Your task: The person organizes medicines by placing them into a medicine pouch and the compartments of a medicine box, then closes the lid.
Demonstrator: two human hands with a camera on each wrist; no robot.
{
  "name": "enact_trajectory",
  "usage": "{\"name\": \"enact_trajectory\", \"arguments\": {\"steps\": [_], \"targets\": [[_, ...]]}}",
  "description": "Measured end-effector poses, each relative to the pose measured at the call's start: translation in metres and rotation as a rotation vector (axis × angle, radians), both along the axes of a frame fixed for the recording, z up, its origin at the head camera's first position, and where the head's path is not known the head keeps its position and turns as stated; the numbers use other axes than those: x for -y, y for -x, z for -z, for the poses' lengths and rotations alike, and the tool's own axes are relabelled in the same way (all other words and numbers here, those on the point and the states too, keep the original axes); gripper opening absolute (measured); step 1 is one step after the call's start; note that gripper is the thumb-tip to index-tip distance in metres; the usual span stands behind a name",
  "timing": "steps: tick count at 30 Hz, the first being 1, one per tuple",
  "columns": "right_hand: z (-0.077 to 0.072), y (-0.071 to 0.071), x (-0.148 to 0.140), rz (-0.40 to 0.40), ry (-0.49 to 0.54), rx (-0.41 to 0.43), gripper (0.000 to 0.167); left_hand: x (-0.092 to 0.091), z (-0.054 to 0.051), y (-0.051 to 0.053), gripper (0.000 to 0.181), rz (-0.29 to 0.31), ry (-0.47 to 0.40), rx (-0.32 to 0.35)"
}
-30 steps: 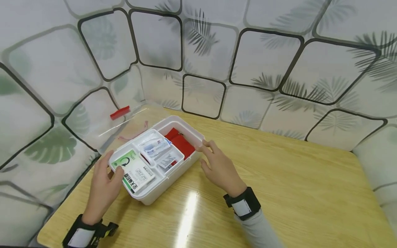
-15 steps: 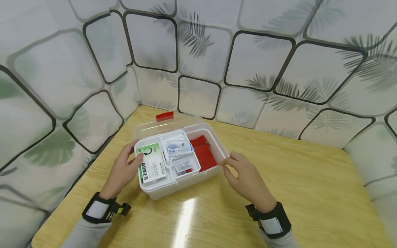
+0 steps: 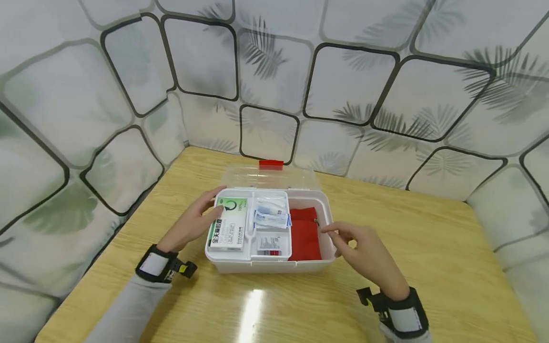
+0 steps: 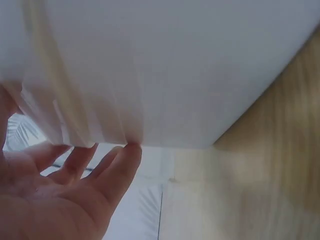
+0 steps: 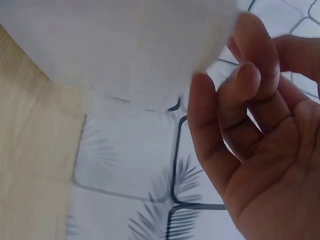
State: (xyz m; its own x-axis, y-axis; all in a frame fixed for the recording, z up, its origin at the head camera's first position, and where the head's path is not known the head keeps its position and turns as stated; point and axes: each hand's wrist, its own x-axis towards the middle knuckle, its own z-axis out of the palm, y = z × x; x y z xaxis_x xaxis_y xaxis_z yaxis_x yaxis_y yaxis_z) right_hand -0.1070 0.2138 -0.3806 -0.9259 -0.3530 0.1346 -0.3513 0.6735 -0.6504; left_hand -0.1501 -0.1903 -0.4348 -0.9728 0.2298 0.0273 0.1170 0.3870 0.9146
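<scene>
In the head view a white plastic first-aid box [image 3: 274,267] stands on the table with its clear lid [image 3: 296,178] swung back. My left hand [image 3: 193,224] holds the box's left end, thumb over the rim by a green-and-white carton [image 3: 229,231]. In the left wrist view, fingertips [image 4: 131,152] touch the box's side. At the right end, my right hand [image 3: 364,247] grips the rim between thumb and curled fingers. A white tray [image 3: 250,238] inside bears the carton and several small packets [image 3: 272,219]. Beside the tray lies a red zip pouch [image 3: 305,238].
The lid's red latch [image 3: 270,165] points toward the patterned wall covering [image 3: 274,62] behind. Wood-grain table [image 3: 407,228] extends to the right and in front of the box. A black strap with a small camera is on each wrist.
Both hands have turned the box clockwise and shifted it right, so its long side now faces me squarely. The open lid has swung round to the back with it.
</scene>
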Motion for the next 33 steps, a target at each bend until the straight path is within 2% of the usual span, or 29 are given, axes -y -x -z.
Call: {"name": "enact_trajectory", "arguments": {"steps": [5, 7, 11, 14, 18, 24, 33], "targets": [[0.015, 0.019, -0.013, 0.129, 0.025, -0.090, 0.024, -0.014, -0.002, 0.009, 0.057, 0.063, -0.002, 0.040], [0.023, 0.026, -0.022, 0.160, 0.026, -0.086, 0.032, -0.020, -0.002, 0.012, 0.057, 0.086, -0.005, 0.047], [0.037, 0.037, -0.039, 0.148, 0.058, 0.025, 0.050, -0.033, -0.003, 0.017, 0.057, 0.134, -0.033, 0.067], [0.043, 0.043, -0.049, 0.126, 0.141, 0.150, 0.057, -0.043, -0.003, 0.022, 0.057, 0.187, -0.064, 0.085], [0.049, 0.047, -0.058, 0.115, 0.278, 0.277, 0.058, -0.052, 0.000, 0.032, 0.060, 0.261, -0.087, 0.116], [0.056, 0.048, -0.062, 0.117, 0.373, 0.332, 0.060, -0.056, 0.008, 0.041, 0.065, 0.291, -0.145, 0.173], [0.058, 0.044, -0.065, 0.106, 0.493, 0.357, 0.069, -0.067, 0.016, 0.040, 0.070, 0.278, -0.220, 0.083]]}}
